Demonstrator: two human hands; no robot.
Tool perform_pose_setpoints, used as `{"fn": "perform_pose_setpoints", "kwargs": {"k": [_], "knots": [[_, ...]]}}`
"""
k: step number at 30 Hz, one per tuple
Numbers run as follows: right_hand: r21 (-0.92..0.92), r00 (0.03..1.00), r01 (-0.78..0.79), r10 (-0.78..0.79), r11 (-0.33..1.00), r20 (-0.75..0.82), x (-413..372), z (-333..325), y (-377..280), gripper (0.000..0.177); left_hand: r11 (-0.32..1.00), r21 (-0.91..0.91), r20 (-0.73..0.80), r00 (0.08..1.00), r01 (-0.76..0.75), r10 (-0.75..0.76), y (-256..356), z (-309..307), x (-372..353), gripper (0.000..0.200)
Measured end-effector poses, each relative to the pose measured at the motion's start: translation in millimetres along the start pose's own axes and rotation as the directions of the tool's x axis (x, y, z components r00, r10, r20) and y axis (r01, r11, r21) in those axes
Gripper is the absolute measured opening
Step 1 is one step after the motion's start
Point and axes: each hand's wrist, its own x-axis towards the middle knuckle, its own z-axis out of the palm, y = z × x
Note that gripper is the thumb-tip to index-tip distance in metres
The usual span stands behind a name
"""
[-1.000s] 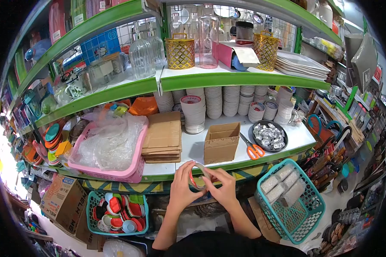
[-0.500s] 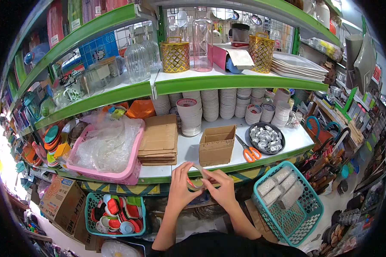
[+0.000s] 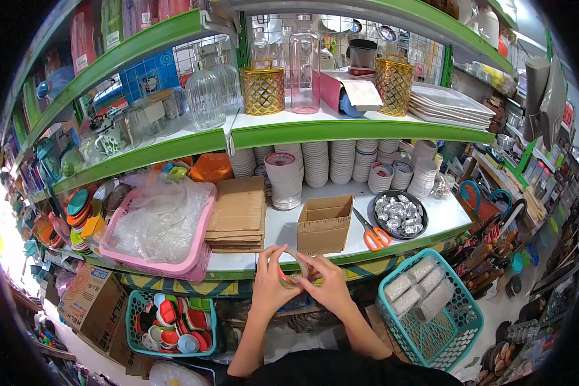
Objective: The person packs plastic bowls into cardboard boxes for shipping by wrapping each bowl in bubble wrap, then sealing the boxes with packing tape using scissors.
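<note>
Between my two hands is a roll of tape, a pale ring with red on its inner side, held in front of the shelf edge. My left hand grips its left side, fingers curled over the top. The fingertips and thumb of my right hand pinch its right side. Just beyond them an open cardboard box stands on the white shelf. To the box's right lie orange-handled scissors. A flat stack of cardboard is left of the box.
A black dish of foil-wrapped pieces is at the shelf's right. Stacked small bowls line the back. A pink basket holds clear plastic. Below are a teal basket with wrapped bundles and another basket of coloured items.
The tape roll has turned slightly between my fingers, and my right fingers have shifted a little on it. The view has tilted slightly; the shelf items stay put.
</note>
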Motion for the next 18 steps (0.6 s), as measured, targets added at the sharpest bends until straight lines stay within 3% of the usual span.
{"fn": "perform_pose_setpoints", "kwargs": {"k": [6, 9, 18], "knots": [[0.032, 0.993, 0.070, -0.066, 0.997, -0.102, -1.6, 3.6, 11.4, 0.046, 0.999, 0.028, 0.009, 0.999, -0.045, 0.045, 9.3, -4.5, 5.1, 0.085], [0.056, 0.996, 0.082, -0.080, 0.995, -0.030, 2.6, -2.8, -3.2, 0.044, 0.999, 0.011, -0.009, 0.999, -0.034, 0.034, 6.9, -2.9, 4.6, 0.085], [0.015, 0.992, 0.106, -0.105, 0.994, -0.075, -0.9, 2.3, 6.8, 0.046, 0.999, 0.022, -0.041, 0.998, -0.041, 0.042, 10.9, -5.4, 2.4, 0.086]]}}
